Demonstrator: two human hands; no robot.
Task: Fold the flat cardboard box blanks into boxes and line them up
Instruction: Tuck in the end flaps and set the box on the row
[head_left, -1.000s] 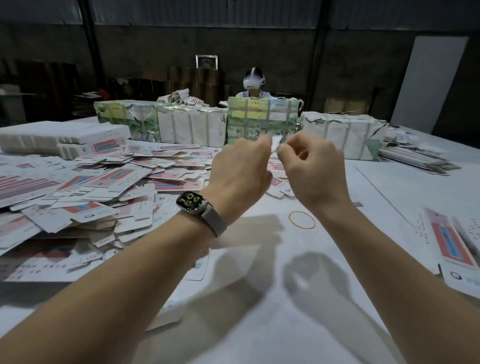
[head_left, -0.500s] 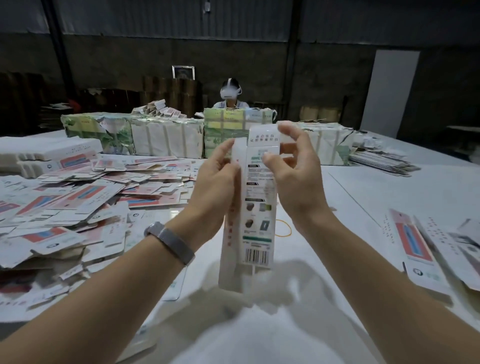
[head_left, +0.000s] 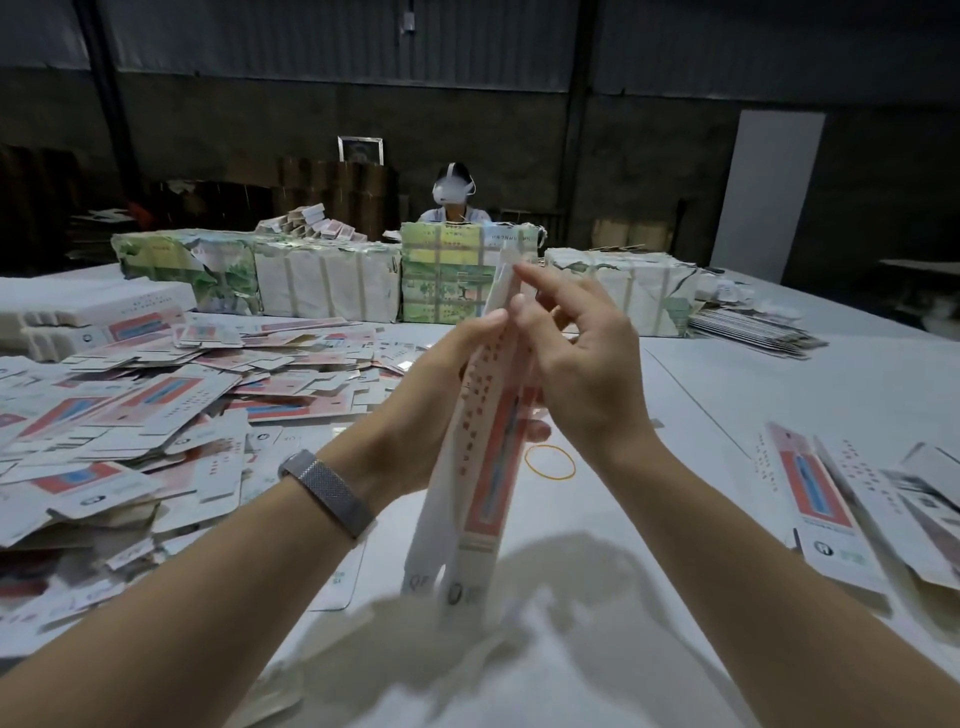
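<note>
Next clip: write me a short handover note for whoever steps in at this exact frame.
Left hand grips the long box blank from its left side, held upright over the table. Right hand pinches its upper edge.
Loose heap of flat blanks lies at left; a few folded boxes lie at right.
Done: one blank picked, partly opened.
Left: finish folding it, place it with the boxes at right, then work through the heap.
</note>
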